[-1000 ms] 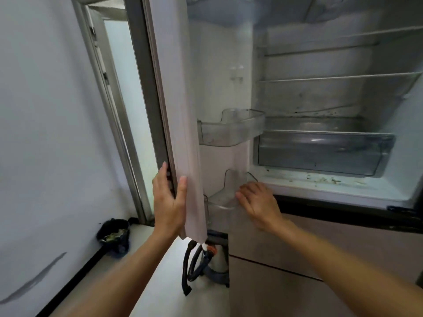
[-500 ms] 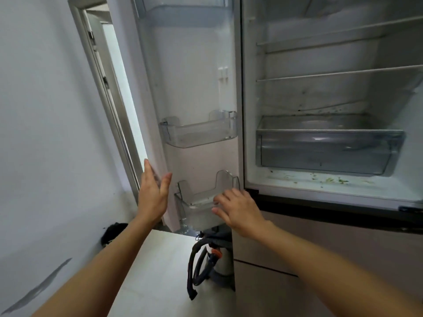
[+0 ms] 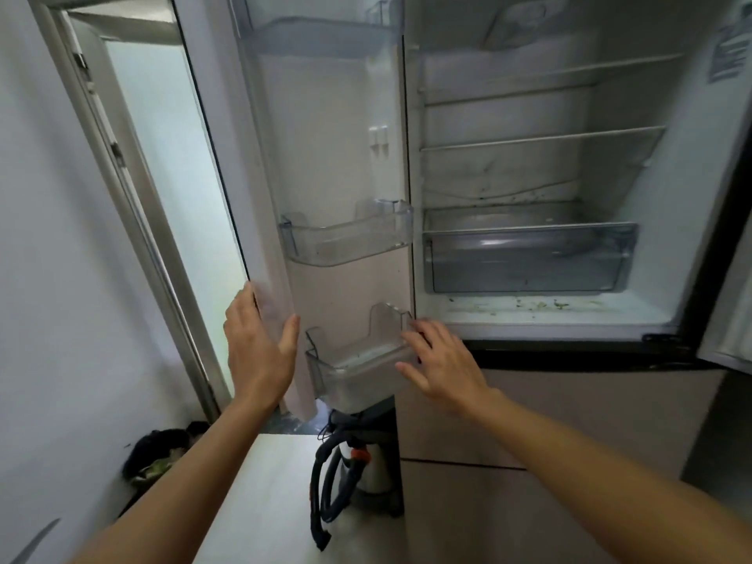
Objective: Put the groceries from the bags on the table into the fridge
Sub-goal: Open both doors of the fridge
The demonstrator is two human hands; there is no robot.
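White fridge door (image 3: 325, 156) open; left hand (image 3: 258, 352) flat on its edge, right hand (image 3: 443, 368) spread, empty.

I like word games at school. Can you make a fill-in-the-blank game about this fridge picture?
1. The fridge door is ___.
2. The left hand touches the door's outer ___.
3. The right hand is by the ___ door bin.
4. Green crumbs lie just below the clear ___.

Missing words: open; edge; bottom; drawer.
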